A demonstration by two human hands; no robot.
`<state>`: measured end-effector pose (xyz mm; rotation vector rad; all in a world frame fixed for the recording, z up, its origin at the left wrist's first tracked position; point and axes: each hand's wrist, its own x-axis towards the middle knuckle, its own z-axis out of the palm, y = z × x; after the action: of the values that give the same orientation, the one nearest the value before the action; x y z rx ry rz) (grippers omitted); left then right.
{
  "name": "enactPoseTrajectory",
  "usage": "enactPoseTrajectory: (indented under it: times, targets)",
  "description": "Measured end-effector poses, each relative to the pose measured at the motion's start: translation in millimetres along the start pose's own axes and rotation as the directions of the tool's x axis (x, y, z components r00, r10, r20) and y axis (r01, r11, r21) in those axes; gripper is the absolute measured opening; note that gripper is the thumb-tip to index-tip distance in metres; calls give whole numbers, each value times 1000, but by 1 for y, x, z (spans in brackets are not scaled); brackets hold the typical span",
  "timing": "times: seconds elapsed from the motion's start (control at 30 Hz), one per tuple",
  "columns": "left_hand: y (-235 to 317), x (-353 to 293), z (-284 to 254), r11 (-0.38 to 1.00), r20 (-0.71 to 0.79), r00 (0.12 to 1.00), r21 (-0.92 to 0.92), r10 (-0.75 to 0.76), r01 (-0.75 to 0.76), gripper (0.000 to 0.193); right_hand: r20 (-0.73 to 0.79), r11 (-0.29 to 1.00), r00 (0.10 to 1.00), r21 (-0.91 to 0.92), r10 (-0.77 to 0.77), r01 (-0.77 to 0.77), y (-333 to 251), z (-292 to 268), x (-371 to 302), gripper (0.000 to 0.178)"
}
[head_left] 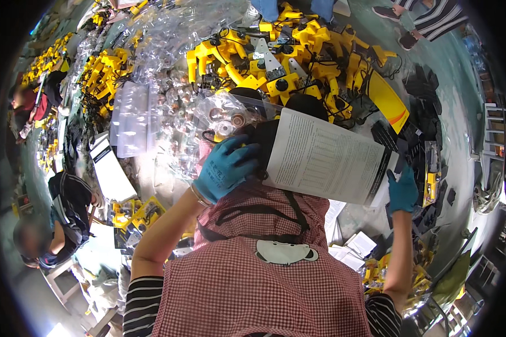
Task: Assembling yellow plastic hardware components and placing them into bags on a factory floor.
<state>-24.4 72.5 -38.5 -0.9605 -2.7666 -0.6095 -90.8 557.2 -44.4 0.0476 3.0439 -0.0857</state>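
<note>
My left hand (pixel 226 168), in a blue glove, curls its fingers over a clear plastic bag (pixel 222 104) with round metal parts in it. A black piece (pixel 271 137) shows beside those fingers, partly covered. Over my lap lies a white printed sheet (pixel 329 154) with a dark band near its right end; its left end overlaps the black piece. My right hand (pixel 403 190), also blue-gloved, is at the right end of the sheet, thumb and fingers closed around its edge. What else the fingers cover is hidden.
Yellow power-tool-like parts with black cords (pixel 298 62) are heaped ahead. Clear plastic bags (pixel 132 121) spread to the left. Black flat pieces (pixel 424 126) and a yellow panel (pixel 388 101) lie right. White booklets (pixel 360 245) sit below the sheet. Other people work at left.
</note>
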Motion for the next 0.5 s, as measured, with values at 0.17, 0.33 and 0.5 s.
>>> enactPoseTrajectory:
  times: [0.17, 0.33, 0.5]
  targets:
    - [6, 9, 3, 999, -9, 1000, 40, -22, 23, 37, -23, 599, 695, 488, -718, 635, -172, -49, -15, 33]
    - [20, 16, 9, 995, -149, 985, -51, -89, 82, 32, -62, 362, 392, 274, -918, 891, -244, -33, 3, 21]
    - [17, 15, 13, 992, -203, 973, -80, -111, 97, 33, 118, 265, 243, 248, -963, 932, -267, -35, 18, 20]
